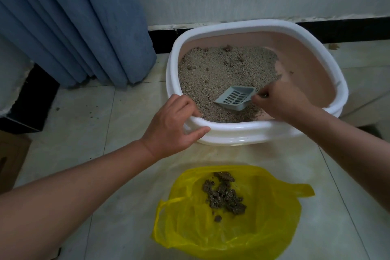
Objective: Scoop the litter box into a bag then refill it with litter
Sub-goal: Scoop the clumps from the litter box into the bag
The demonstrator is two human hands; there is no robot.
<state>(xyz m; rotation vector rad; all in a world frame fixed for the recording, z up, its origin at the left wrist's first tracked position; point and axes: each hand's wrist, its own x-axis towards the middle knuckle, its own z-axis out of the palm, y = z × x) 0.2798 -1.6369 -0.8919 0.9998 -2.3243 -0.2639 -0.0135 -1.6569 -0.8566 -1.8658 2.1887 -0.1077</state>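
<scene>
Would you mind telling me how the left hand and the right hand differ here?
The left hand grips the litter box by its near white rim; the right hand holds the grey scoop. The left hand sits at the box's edge; the right hand reaches inside over the litter. Both are curled around something.

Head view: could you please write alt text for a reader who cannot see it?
A right hand holds a grey scoop in a litter box, while the left hand grips its near rim. A yellow bag holding dark clumps lies on the floor nearer the camera.
</scene>
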